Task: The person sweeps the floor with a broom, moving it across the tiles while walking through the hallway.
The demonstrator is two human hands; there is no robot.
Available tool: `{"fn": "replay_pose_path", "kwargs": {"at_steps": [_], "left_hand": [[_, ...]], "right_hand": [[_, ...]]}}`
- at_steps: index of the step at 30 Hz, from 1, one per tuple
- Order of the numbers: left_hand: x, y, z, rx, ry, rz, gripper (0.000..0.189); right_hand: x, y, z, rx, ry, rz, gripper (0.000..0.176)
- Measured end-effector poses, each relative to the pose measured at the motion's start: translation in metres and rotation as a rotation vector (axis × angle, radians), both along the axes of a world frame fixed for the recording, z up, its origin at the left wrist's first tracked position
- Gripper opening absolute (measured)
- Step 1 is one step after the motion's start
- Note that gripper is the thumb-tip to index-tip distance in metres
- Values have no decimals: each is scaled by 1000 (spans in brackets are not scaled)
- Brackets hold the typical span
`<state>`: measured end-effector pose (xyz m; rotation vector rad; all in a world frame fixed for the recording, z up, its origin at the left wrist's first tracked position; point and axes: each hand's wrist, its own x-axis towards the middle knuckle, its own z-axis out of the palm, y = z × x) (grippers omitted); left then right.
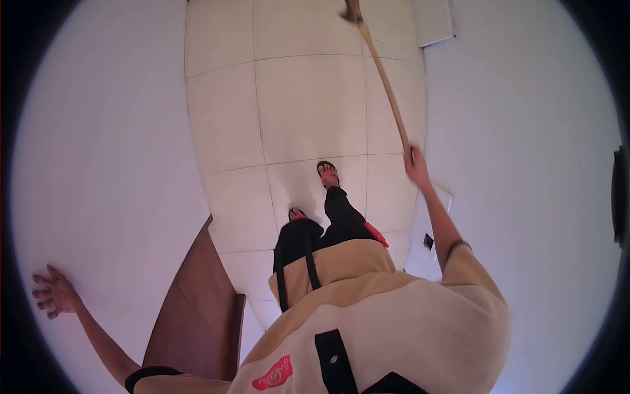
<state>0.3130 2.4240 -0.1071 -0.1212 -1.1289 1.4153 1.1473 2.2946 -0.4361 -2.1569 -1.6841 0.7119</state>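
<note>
My right hand is closed around the near end of a long wooden stick, out to the right of my body. The stick slants forward over the floor to a darker brown, broom-like head, which the top edge of the view cuts off. Out to the left, my left hand is raised beside the white wall. Its fingers are spread and nothing is in it.
Pale tiles cover the floor between white walls. My sandalled feet are mid-stride on it. A brown wooden panel stands at the lower left, and a white ledge juts from the right wall near the top.
</note>
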Motion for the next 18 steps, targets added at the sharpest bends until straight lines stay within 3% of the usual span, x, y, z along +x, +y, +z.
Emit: {"fn": "replay_pose_path", "kwargs": {"at_steps": [1, 3, 5, 6, 7, 9, 11, 12, 13, 15, 17, 18], "left_hand": [[9, 2, 2, -14, 117, 132, 69], [-9, -7, 10, 76, -102, -135, 70], [-37, -19, 22, 121, -544, -781, 70], [-45, -22, 24, 140, -764, -1098, 70], [-45, -21, 24, 125, -569, -783, 70], [-33, -18, 22, 101, -179, -146, 68], [1, -13, 17, 8, 79, 29, 68], [12, -10, 18, 15, 57, 66, 68], [23, -6, 19, 21, 34, 103, 68], [34, 1, 20, 134, -310, 75, 68], [16, 0, 13, 99, -229, 45, 69], [1, -2, 12, 72, -190, 26, 69]], "right_hand": [[8, -57, 15, -194, 16, -84, 29], [16, -158, 62, -395, 88, -210, 21], [24, -257, 100, -628, 226, -419, 19], [14, -285, 120, -812, 303, -644, 18], [-4, -300, 138, -813, 408, -842, 19], [-19, -306, 148, -969, 550, -1009, 18], [-5, -307, 79, -996, 746, -1118, 15], [-4, -287, 47, -985, 842, -1410, 14], [0, -266, 8, -955, 915, -1420, 13], [0, -201, -83, -853, 1081, -1269, 12], [-12, -104, -172, -716, 1278, -1066, 11], [-29, -25, -181, -646, 1407, -1086, 11]]}}
